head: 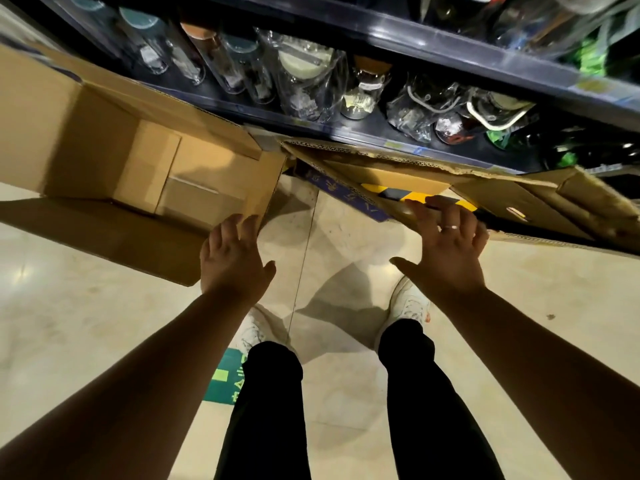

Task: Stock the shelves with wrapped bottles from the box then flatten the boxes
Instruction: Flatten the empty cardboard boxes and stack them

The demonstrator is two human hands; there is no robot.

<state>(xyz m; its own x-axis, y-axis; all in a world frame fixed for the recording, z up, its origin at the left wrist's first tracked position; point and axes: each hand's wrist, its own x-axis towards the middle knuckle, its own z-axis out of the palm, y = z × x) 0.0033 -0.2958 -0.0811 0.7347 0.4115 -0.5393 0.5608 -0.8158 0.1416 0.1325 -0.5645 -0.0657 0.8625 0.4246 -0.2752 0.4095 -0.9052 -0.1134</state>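
An open cardboard box [104,161] lies on the floor at the left, its inside showing only folded bottom flaps. My left hand [235,258] reaches to its right corner, fingers straight and touching the edge. To the right, flattened cardboard [502,199] with a yellow-and-black strip leans low against the shelf. My right hand [450,244], wearing a ring, lies spread with its fingertips on that cardboard's near edge. Wrapped glass bottles [304,74] stand in a row on the dark shelf [346,133] above both boxes.
Pale tiled floor [86,323] stretches left and right of me. My legs in black trousers and white shoes [410,306] stand in the middle. A green floor sticker [225,379] lies by my left foot. An upper shelf edge [450,46] juts out overhead.
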